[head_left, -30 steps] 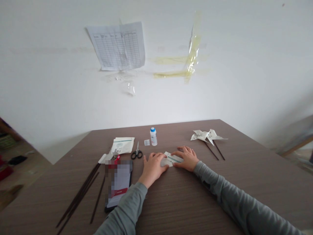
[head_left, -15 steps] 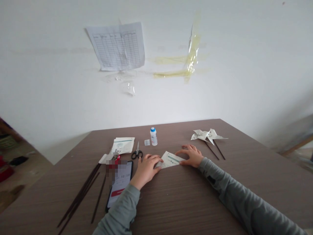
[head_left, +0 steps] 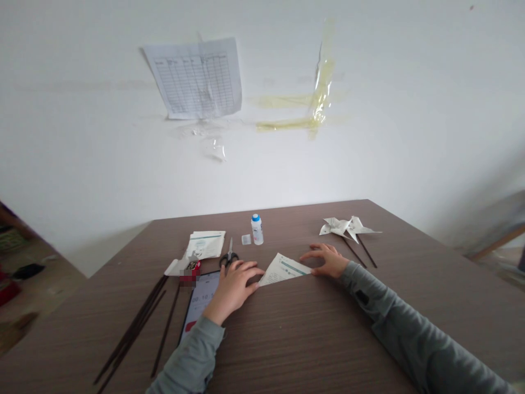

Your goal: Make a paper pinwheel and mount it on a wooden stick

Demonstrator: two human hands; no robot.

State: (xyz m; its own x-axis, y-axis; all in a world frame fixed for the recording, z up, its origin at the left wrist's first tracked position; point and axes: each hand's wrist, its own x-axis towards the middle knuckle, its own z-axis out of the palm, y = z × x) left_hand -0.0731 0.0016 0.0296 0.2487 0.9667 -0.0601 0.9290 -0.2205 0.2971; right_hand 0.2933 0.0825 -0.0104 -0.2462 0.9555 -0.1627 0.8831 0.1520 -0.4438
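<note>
near table (head_left: 311, 339) lies bare; scissors (head_left: 228, 256), glue bottle (head_left: 256, 229) crowd beyond.

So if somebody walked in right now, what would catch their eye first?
Probably the folded paper triangle mid-table, with the left hand and right hand pressing flat on its two ends. Next, the paper pinwheels on sticks at the far right, and the printed chart taped to the wall.

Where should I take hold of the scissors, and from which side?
Grip the scissors by the black finger loops, coming from the near side. They lie flat on the table with the loops toward the person and the closed blades pointing at the wall. The left hand rests just in front of the loops, so it looks the handier one.
</note>
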